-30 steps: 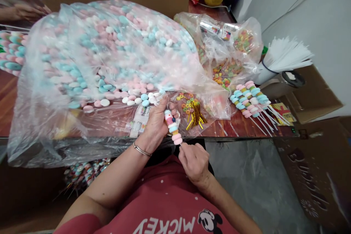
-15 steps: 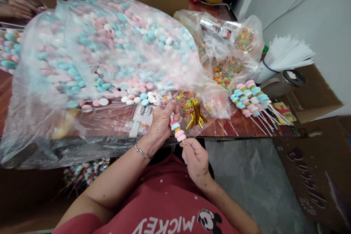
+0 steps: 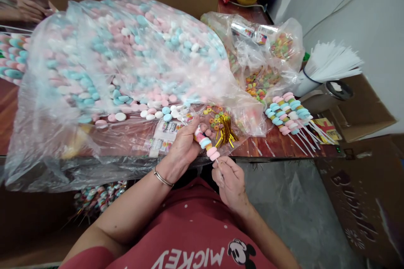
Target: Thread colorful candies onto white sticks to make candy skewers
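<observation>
A candy skewer (image 3: 212, 154) with pink and blue marshmallows and an orange ring slants between my hands over the table's front edge. My left hand (image 3: 187, 145) is curled around its upper end, the thumb along the top; some pieces there are partly hidden by the fingers. Below the lowest pink marshmallow, my right hand (image 3: 232, 183) pinches the white stick. Just beyond my left hand lie gold twist ties (image 3: 226, 132) and small ring gummies (image 3: 214, 113). Loose white, blue and pink marshmallows (image 3: 166, 110) spill from the large clear bag (image 3: 202, 67) behind.
Finished skewers (image 3: 288, 113) lie stacked at the right. Beyond them stand a cup of white sticks (image 3: 331, 61) and a lidded mug (image 3: 328, 96). A bag of ring gummies (image 3: 265, 59) lies behind. Another person's hand (image 3: 31, 9) is at the far left, near more skewers (image 3: 12, 56).
Both hands have shifted slightly right with the skewer. The fingers of my left hand have loosened, and more of the skewer's upper pieces show.
</observation>
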`<state>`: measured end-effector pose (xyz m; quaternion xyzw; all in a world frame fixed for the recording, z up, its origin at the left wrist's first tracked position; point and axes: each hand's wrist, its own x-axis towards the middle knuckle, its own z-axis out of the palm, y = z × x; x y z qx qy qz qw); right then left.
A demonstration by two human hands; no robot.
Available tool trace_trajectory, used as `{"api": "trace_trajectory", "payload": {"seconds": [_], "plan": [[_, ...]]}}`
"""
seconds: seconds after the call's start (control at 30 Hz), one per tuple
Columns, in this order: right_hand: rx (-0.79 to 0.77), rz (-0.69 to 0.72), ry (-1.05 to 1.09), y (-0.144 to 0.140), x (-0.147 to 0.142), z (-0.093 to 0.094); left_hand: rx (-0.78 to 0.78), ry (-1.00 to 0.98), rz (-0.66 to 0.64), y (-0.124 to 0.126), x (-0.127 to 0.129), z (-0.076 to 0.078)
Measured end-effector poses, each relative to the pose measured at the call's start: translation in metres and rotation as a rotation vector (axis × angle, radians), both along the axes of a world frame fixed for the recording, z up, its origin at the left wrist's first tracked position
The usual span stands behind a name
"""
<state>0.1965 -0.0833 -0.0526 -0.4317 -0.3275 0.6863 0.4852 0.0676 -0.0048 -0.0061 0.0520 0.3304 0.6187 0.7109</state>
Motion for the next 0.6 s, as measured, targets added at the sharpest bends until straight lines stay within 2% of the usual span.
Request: {"api": "trace_trajectory", "payload": {"seconds": [0.2,0.3,0.47,0.53,0.6], "plan": [[0.073,-0.012,-0.122,0.0,0.007,-0.005,-0.08,0.066,0.005,0.005,-0.007,0.0],[0.079,-0.023,-0.164,0.0,0.008,-0.006,-0.022,0.104,0.001,0.003,-0.005,-0.002],[-0.02,-0.014,-0.07,0.003,0.001,0.004,0.094,0.152,0.025,-0.004,0.004,-0.004],[0.003,-0.015,-0.149,0.005,-0.001,0.008,0.109,0.144,0.015,-0.007,0.007,-0.004],[0.133,-0.005,-0.35,0.005,0.001,0.01,0.095,0.15,0.007,-0.009,0.009,-0.003]]}}
